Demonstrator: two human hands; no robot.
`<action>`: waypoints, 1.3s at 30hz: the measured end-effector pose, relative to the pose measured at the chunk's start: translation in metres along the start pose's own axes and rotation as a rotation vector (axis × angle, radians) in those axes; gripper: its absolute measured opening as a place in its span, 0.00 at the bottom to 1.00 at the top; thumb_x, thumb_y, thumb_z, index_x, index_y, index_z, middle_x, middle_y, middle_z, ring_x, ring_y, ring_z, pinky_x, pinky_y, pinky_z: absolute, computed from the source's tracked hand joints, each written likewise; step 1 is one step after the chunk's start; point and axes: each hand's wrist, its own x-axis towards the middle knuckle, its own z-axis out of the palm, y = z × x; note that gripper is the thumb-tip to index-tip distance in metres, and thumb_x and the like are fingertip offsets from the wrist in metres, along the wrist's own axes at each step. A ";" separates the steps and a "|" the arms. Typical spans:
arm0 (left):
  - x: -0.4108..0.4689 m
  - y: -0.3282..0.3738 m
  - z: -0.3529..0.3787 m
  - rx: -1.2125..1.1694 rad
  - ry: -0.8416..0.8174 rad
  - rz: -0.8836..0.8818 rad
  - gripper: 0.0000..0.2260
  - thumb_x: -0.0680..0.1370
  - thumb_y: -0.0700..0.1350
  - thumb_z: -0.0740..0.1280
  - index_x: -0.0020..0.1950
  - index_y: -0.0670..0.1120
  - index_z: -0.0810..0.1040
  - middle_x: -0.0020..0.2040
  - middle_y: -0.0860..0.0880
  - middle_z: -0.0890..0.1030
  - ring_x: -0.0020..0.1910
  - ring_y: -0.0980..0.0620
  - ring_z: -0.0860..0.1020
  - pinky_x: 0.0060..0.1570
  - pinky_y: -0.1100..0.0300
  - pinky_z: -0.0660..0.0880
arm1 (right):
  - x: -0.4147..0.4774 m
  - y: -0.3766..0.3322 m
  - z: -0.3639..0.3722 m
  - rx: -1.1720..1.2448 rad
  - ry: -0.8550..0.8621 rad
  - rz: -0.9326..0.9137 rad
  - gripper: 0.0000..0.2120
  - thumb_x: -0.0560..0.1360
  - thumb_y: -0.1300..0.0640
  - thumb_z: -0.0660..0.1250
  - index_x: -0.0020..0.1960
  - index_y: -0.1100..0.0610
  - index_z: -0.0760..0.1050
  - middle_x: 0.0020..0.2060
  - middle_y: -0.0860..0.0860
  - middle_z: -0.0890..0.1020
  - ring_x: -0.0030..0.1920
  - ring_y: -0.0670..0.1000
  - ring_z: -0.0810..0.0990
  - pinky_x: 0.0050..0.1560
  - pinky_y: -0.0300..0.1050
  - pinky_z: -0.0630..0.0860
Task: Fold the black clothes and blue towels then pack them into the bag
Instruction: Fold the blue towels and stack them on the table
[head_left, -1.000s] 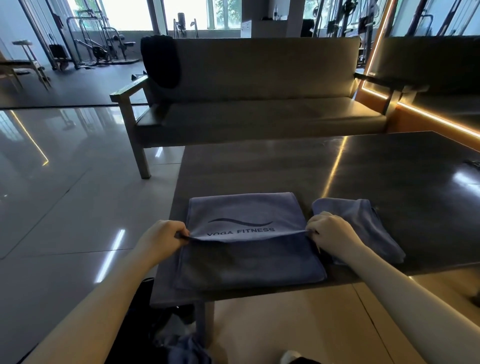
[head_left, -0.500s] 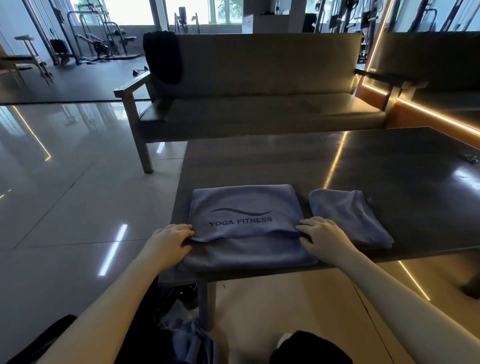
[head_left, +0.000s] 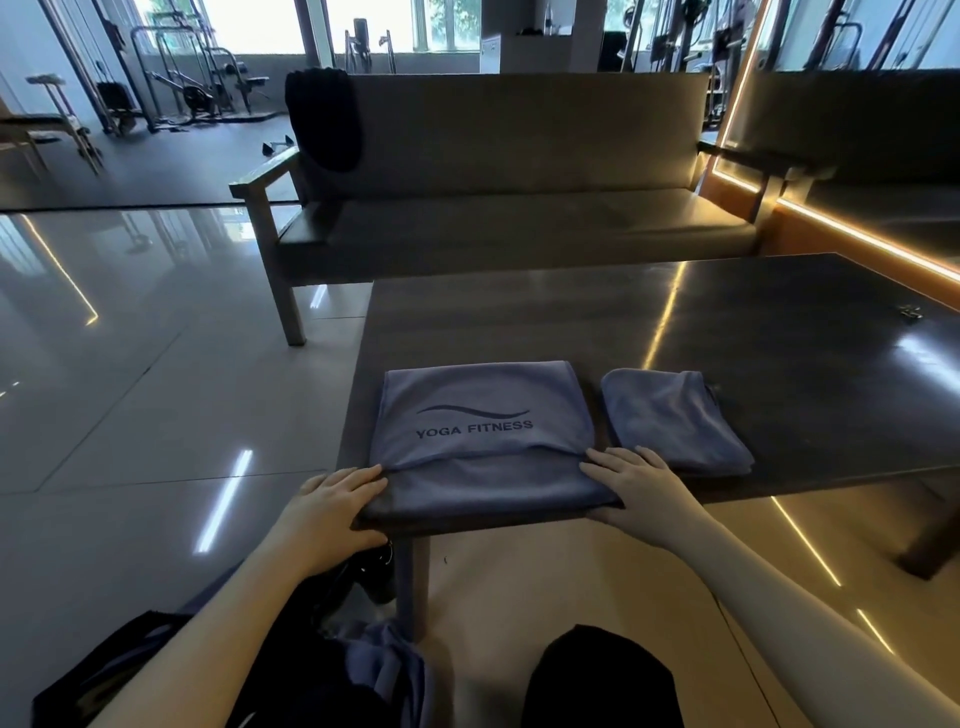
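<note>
A blue towel (head_left: 483, 441) printed "YOGA FITNESS" lies folded at the near left corner of the dark table (head_left: 727, 322), its lower layer reaching the table's edge. My left hand (head_left: 332, 501) holds the towel's near left corner, fingers on top and thumb under the edge. At the near right corner my right hand (head_left: 631, 488) holds it the same way. A second, smaller folded blue towel (head_left: 675, 415) sits just to the right. A black garment (head_left: 324, 119) hangs over the sofa back. On the floor at lower left a dark bag (head_left: 104, 675) sits beside blue cloth (head_left: 387, 667).
A long sofa (head_left: 519, 223) stands behind the table. A small metal object (head_left: 910, 312) lies at the table's far right. A black rounded shape (head_left: 597, 675) fills the bottom centre. Glossy tiled floor spreads to the left, with gym machines far back.
Both hands let go of the folded-over flap, laid it flat, then slid back to the towel's near corners at the table edge. The view shifted back.
</note>
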 end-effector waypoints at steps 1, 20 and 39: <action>0.000 0.001 0.000 -0.032 0.009 -0.007 0.32 0.76 0.62 0.62 0.77 0.55 0.56 0.77 0.59 0.54 0.76 0.56 0.54 0.74 0.56 0.51 | -0.001 -0.001 0.000 0.016 0.008 0.004 0.29 0.78 0.40 0.58 0.76 0.46 0.56 0.76 0.44 0.58 0.76 0.47 0.54 0.75 0.47 0.44; 0.015 0.003 0.010 -0.539 0.371 -0.166 0.05 0.77 0.40 0.65 0.48 0.46 0.80 0.48 0.49 0.80 0.51 0.49 0.77 0.49 0.58 0.71 | 0.010 -0.013 0.022 0.419 0.504 0.196 0.05 0.77 0.62 0.65 0.50 0.58 0.80 0.43 0.53 0.83 0.47 0.53 0.80 0.51 0.46 0.71; 0.144 -0.002 -0.034 -0.610 0.489 -0.565 0.12 0.82 0.47 0.56 0.57 0.41 0.74 0.54 0.37 0.78 0.53 0.37 0.76 0.45 0.54 0.68 | 0.135 0.002 -0.024 0.730 0.649 0.516 0.08 0.80 0.59 0.58 0.54 0.57 0.74 0.46 0.53 0.80 0.47 0.55 0.77 0.44 0.45 0.68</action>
